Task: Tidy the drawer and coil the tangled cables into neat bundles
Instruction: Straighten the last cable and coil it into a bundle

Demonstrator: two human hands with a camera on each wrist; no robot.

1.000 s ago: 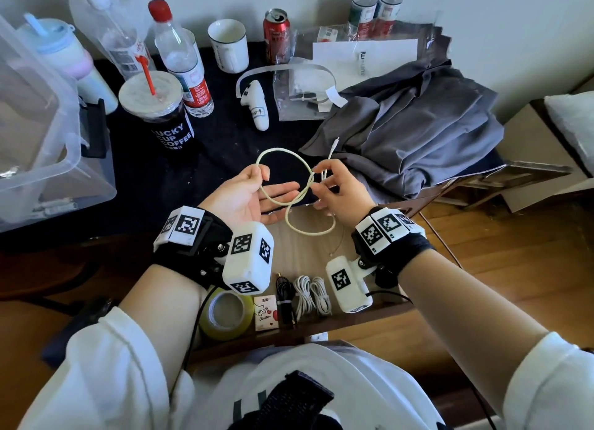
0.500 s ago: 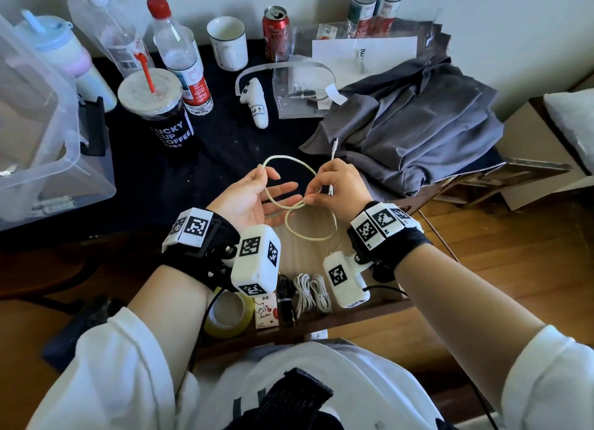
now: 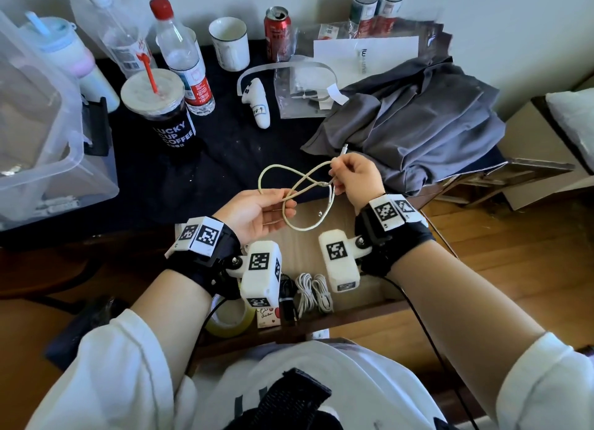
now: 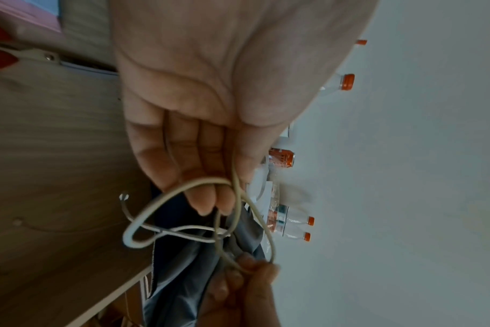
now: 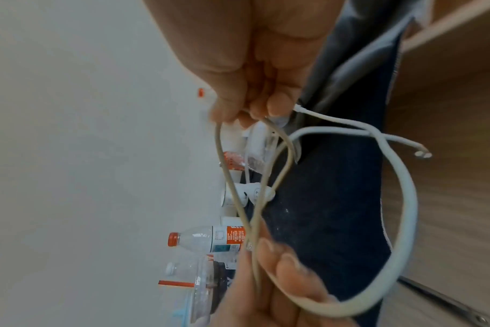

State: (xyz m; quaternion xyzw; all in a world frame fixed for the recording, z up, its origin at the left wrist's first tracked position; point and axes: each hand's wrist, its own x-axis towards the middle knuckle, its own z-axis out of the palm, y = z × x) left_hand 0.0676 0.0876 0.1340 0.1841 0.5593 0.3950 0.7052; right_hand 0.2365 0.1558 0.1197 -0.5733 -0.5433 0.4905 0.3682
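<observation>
While the person holds the pale cable (image 3: pixel 291 185) in the air above the open drawer (image 3: pixel 350 211), both hands are busy with it: the left hand (image 3: pixel 257 212) lies palm up with its fingers only lightly bent, and the strands pass between thumb and fingers, while the right hand (image 3: pixel 355 179) pinches two strands near the plug (image 3: pixel 344 148) with curled fingertips. The cable makes a figure of eight, with one loop over the dark cloth and one hanging down toward the drawer. I think the risk is that the crossing tightens into a knot if the hands pull apart, or that the loops spring open if the light left grip lets them slide. The free end could also catch on the grey garment (image 3: pixel 414 127), which lies just beside the right hand. Inside the drawer I can see two coiled white cables (image 3: pixel 313 290), a black bundle (image 3: pixel 287 298), a small card (image 3: pixel 267 315) and a roll of yellow tape (image 3: pixel 229 320), partly hidden by the wrist cameras. A clear plastic box (image 3: pixel 48 134) stands at the left; its content I cannot tell well.
</observation>
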